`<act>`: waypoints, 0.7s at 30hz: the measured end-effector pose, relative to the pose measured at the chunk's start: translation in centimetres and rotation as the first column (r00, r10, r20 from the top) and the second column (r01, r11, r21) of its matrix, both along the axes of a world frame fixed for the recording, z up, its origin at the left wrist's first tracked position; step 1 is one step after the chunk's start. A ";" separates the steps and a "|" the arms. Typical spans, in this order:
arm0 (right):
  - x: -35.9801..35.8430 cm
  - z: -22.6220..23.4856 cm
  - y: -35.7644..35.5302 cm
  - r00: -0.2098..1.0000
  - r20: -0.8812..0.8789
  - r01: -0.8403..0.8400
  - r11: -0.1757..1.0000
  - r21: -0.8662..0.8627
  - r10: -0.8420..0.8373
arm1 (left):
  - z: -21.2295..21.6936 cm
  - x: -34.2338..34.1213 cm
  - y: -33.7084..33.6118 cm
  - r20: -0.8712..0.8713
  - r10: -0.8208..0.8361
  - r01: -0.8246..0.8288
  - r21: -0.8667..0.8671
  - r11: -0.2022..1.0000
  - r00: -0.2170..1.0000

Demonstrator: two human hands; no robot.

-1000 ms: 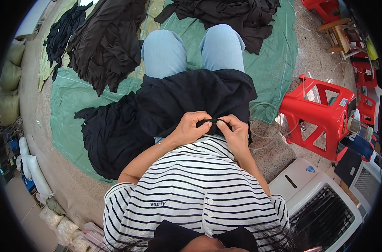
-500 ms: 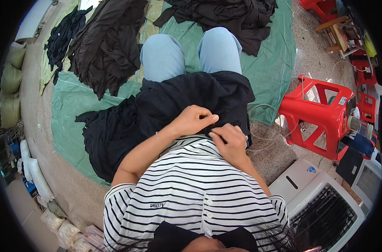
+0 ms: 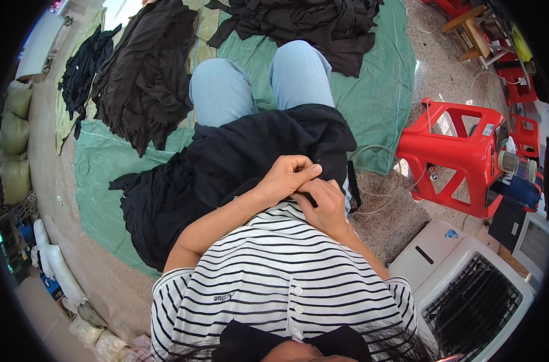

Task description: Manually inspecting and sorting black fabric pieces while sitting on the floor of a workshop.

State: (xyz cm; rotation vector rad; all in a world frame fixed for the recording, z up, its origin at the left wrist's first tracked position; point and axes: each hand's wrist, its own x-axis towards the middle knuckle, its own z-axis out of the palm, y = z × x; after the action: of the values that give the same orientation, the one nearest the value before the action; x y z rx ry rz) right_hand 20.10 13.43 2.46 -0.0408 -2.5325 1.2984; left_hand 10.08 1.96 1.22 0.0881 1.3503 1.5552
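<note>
A heap of black cloth point(image 3: 256, 145) covers my lap and spills down to the left in bunched folds. My left hand point(image 3: 289, 176) rests over the near part of it, thumb and forefinger pinched together on the fabric. Close against it is my right hand point(image 3: 324, 206), its fingers curled round the cloth's near edge by the waist of my striped shirt point(image 3: 274, 253). The fingertips of the two hands almost touch. Exactly which bit of cloth lies between the fingers is partly hidden.
Dark garment piles point(image 3: 145, 78) lie ahead on a green tarp point(image 3: 105, 199). On the right stands a red plastic stool point(image 3: 452, 142) with a thin hose point(image 3: 380, 196) looping beside it. A white air cooler point(image 3: 431, 253) sits near right; stuffed sacks point(image 3: 15, 139) line the left.
My hands have come closer together, the right one moving up toward the left. The cloth on my lap has shifted slightly, and the whole view has turned a little.
</note>
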 end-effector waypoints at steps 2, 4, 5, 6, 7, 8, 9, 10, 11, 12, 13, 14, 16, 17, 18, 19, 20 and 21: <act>0.1 -0.1 0.4 1.000 0.025 0.004 1.000 0.020 -0.005 | -0.2 -0.1 -0.6 0.002 -0.022 0.022 -0.024 0.999 1.000; 0.2 0.3 0.9 0.990 0.137 0.025 0.999 0.034 -0.029 | -0.5 -0.6 -1.5 0.038 -0.020 0.021 -0.049 0.999 0.999; 0.1 0.2 1.5 0.986 0.166 -0.031 1.000 -0.002 0.031 | -0.5 -0.8 -2.2 0.053 -0.011 0.012 -0.029 1.000 0.999; 0.1 0.1 2.1 0.977 0.194 -0.084 0.996 -0.040 0.090 | -0.5 -0.9 -2.9 0.071 -0.004 0.004 -0.009 1.000 0.997; 0.2 -0.1 2.4 0.965 0.226 -0.120 0.991 -0.061 0.131 | -0.3 -1.0 -3.4 0.065 -0.028 0.031 -0.053 0.998 0.997; 0.4 -0.3 2.4 0.965 0.228 -0.119 0.991 -0.064 0.130 | -0.3 -1.1 -3.8 0.067 -0.029 0.033 -0.056 0.998 0.997; 0.5 -0.5 2.4 0.966 0.220 -0.091 0.977 -0.190 0.133 | -0.4 -1.2 -4.1 0.038 -0.091 0.094 -0.069 0.993 0.995; 0.6 -0.6 2.3 0.968 0.212 -0.063 0.947 -0.314 0.134 | -0.4 -1.2 -4.4 0.009 -0.153 0.154 -0.084 0.985 0.988; 0.8 -0.4 1.9 0.967 0.224 -0.012 0.897 -0.442 0.124 | -0.2 -1.2 -4.5 -0.019 -0.198 0.194 -0.123 0.973 0.980; 0.9 -0.5 1.9 0.967 0.223 -0.014 0.896 -0.443 0.125 | -0.3 -1.0 -4.5 -0.019 -0.197 0.193 -0.123 0.973 0.980; 1.0 -0.5 1.9 0.955 0.266 -0.006 0.906 -0.423 0.130 | -0.4 -0.7 -4.5 -0.077 -0.141 0.129 -0.147 0.981 0.987; 1.1 -0.6 1.9 0.942 0.308 0.002 0.916 -0.402 0.133 | -0.5 -0.4 -4.4 -0.136 -0.086 0.063 -0.167 0.984 0.987; 0.9 0.0 1.9 0.893 0.427 0.051 0.914 -0.402 0.139 | -0.5 0.3 -4.0 -0.091 0.033 -0.046 -0.149 0.988 0.995; 0.7 -0.2 1.9 0.911 0.383 0.020 0.911 -0.412 0.153 | -0.3 0.4 -3.8 -0.038 0.101 -0.105 -0.117 0.988 0.994; 0.7 -0.4 2.0 0.926 0.338 -0.009 0.907 -0.421 0.166 | -0.1 0.5 -3.8 0.018 0.165 -0.163 -0.088 0.983 0.986; 0.8 -0.7 2.2 0.926 0.339 -0.009 0.907 -0.421 0.167 | 0.1 0.5 -4.0 0.019 0.167 -0.164 -0.089 0.982 0.986; 0.9 -1.0 2.4 0.924 0.325 -0.049 0.905 -0.423 0.202 | 0.3 0.3 -4.4 -0.016 0.070 -0.071 -0.100 0.992 0.997; 1.0 -1.2 2.5 0.920 0.311 -0.088 0.901 -0.424 0.237 | 0.4 0.2 -4.8 -0.050 -0.028 0.022 -0.114 0.993 0.998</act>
State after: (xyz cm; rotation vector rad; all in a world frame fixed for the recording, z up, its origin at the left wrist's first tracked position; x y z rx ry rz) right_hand 21.08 15.97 1.27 -0.1656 -2.5420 2.0342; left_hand 10.28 -2.84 1.64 0.0754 1.4702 1.4611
